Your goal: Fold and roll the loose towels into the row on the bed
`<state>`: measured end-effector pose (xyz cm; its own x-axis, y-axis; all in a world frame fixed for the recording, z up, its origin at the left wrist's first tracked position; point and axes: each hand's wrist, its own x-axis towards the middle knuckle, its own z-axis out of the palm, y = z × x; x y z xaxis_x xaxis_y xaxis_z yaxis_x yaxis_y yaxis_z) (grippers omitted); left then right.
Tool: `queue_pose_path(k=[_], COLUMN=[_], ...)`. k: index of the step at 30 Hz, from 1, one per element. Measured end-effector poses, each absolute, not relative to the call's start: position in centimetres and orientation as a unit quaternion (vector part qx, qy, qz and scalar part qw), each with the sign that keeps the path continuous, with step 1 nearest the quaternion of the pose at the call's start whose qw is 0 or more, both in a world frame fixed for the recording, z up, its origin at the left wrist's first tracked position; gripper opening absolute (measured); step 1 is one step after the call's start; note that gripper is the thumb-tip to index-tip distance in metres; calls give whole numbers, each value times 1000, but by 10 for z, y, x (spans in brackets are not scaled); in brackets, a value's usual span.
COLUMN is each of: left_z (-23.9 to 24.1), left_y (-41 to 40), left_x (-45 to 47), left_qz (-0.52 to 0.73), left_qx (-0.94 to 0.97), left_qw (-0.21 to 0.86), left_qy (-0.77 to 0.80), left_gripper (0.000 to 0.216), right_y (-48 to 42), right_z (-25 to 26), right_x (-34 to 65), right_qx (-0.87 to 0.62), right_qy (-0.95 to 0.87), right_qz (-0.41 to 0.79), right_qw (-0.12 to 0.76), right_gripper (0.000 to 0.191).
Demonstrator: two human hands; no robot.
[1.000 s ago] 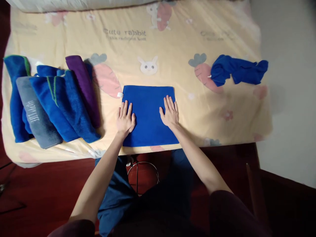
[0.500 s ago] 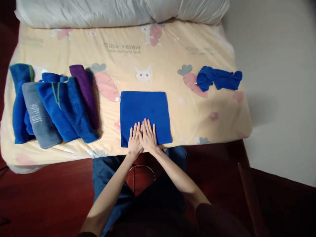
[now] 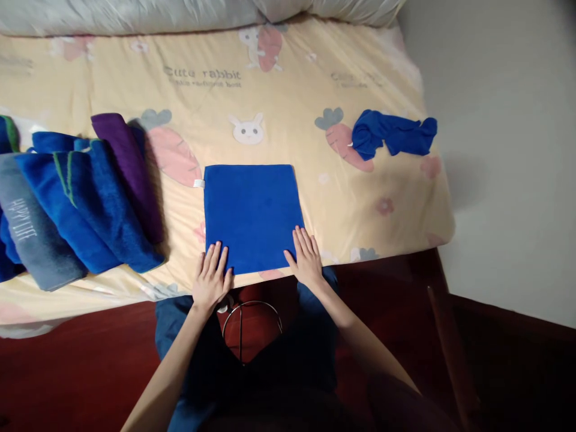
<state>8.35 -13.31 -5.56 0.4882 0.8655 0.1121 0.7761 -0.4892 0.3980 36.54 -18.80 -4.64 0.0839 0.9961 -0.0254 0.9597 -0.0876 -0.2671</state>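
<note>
Left hand [image 3: 212, 279] lies palm down over the near left corner of the flat blue cloth [image 3: 252, 216], fingers slightly spread; right hand [image 3: 306, 259] lies likewise over its near right corner, thumb standing off. Neither grips anything, and the two are well apart. Spread on the patterned sheet [image 3: 279, 120], the cloth lies between them, its near edge close to the sheet's brink.

Smoothing looks like the step in hand. It should go best with light, even pressure, both palms sliding outward from the cloth's middle and easing off at the corners, so that the near edge neither rucks nor slips over the brink.

Counted: one flat blue cloth, with one white tag [image 3: 198, 183] poking out at its left side; one crumpled blue cloth [image 3: 396, 133], beyond it and to its right. Left of it lie one purple cloth [image 3: 128, 174], one grey cloth [image 3: 38, 228] with white lettering, and several overlapping blue cloths [image 3: 63, 210], too layered to number. Beyond it all lies one pale padded roll [image 3: 135, 15].
</note>
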Motion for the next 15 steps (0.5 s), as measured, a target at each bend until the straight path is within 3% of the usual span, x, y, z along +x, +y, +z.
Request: queue_pose_path(k=[8, 15], left_z=[-80, -50], left_y=[-139, -146], left_x=[80, 77], left_qz=[158, 169], left_qx=[843, 850], left_qw=[121, 90], left_qy=[499, 491], left_gripper=[69, 63], right_y=[-187, -193], right_z=[-59, -39], right_x=[364, 363], right_qx=[-751, -744], right_qy=[-652, -656], right_qz=[79, 98], right_qw=[63, 75], right_gripper=[72, 70])
